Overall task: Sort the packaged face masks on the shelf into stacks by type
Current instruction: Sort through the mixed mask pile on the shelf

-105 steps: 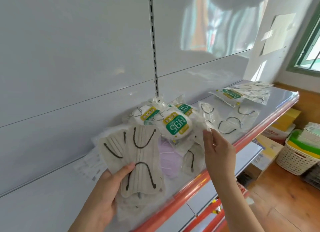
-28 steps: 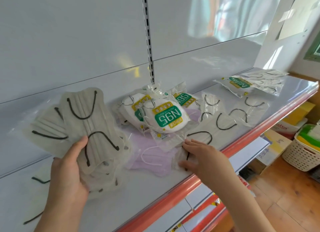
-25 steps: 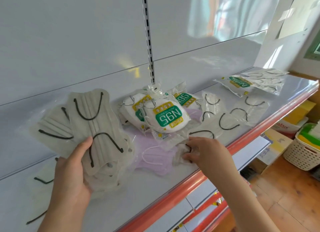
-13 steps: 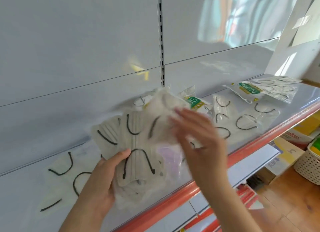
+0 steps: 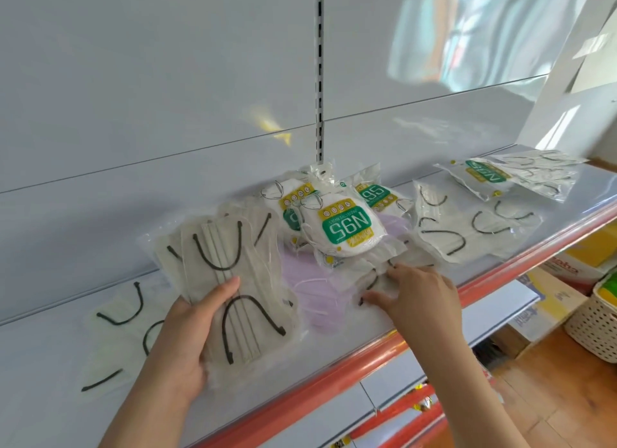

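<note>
Mid-sort here: my left hand (image 5: 187, 340) is gripping a fanned stack of beige masks (image 5: 230, 280), thumb clamped on top, held just above the shelf (image 5: 334, 377) near its left end. My right hand (image 5: 417, 300) has its fingers spread flat on another beige pack (image 5: 377, 277), half buried under the N95 pack (image 5: 347, 227) next to the purple mask (image 5: 317, 297). Next I'd guess it needs sliding out without dragging the pile; can't tell how many packs sit underneath.

head-worn view, facing down, near shelf (image 5: 434, 317)
</note>
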Tool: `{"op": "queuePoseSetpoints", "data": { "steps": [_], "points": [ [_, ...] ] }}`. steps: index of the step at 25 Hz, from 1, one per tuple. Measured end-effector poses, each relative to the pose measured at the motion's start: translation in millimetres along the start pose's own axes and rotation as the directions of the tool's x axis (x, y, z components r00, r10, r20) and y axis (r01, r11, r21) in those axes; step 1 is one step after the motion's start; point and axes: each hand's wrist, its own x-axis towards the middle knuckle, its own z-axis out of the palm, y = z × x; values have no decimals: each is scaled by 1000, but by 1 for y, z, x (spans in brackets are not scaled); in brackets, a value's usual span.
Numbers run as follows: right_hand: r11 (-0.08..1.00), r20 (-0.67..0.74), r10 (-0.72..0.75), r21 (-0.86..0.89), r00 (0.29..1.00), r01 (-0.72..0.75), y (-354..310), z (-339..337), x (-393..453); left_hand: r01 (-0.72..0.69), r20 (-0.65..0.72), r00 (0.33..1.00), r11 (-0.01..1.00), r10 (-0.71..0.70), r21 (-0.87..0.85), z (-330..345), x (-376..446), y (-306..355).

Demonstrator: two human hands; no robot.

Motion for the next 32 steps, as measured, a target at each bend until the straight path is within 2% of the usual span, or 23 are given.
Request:
{"op": "queuePoseSetpoints", "data": {
  "steps": [3,5,7,8,10,11,12,13,14,15,16,18,19,21,22,23,24,26,28,30,32],
  "points": [
    [978,-87,35,210,996,-16,-1,-12,8,-25,6,1000,1000,25,-2,0,1,0],
    [940,-121,113,335,986,-66,16,-21,14,-9,30,999,1000,9,2,-3,1,2],
    [884,-225,190,462,956,-67,33,-39,18,23,45,999,999,-25,39,-8,4,0],
    [839,-277,209,543,938,-27,37,-48,17,39,45,998,998,-41,47,-8,5,-2],
    [681,-361,209,721,909,129,21,-64,12,43,81,996,999,-44,22,-6,3,-5],
    [623,-394,131,747,910,233,3,-67,7,44,114,992,999,-44,0,-4,2,-4],
    [629,-460,-21,684,888,369,-16,-62,6,54,146,988,998,-51,-19,-2,-1,-2],
    [649,-507,-226,559,832,516,-36,-50,3,67,172,984,996,-55,-63,-1,-3,0],
    [632,-499,-446,411,743,657,-54,-33,1,87,205,977,991,-65,-101,0,-7,3],
    [574,-424,-610,346,670,742,-70,-16,-3,91,236,970,986,-56,-143,-2,-7,5],
    [514,-332,-703,374,629,772,-83,-3,-8,89,274,961,983,-43,-158,-4,-10,9],
    [426,-264,-729,548,632,720,-97,13,-17,-20,277,960,994,50,-111,-10,-11,10],
    [379,-259,-689,668,677,641,-101,11,-23,-101,249,961,991,120,-88,-16,-10,9],
    [147,-220,-570,920,791,362,-108,6,-30,-227,190,953,972,236,-67,-32,-11,12],
    [41,-152,-545,977,824,207,-113,2,-30,-283,180,941,958,287,-47,-40,-12,15],
    [-14,-101,-560,994,822,113,-118,-3,-30,-337,196,923,942,331,-3,-49,-13,15],
    [-6,-86,-602,995,794,103,-123,-8,-30,-364,219,914,928,341,77,-56,-15,16],
    [93,-65,-681,980,729,173,-136,-10,-36,-385,284,909,879,307,283,-65,-19,10],
    [153,-6,-743,972,670,178,-147,-12,-43,-394,272,915,812,300,430,-68,-24,-3],
    [188,8,-773,958,634,217,-155,-9,-47,-399,222,917,797,333,453,-71,-30,-9],
    [171,5,-766,965,643,197,-160,-12,-45,-410,261,908,823,328,393,-78,-37,-2]
  ]
}}
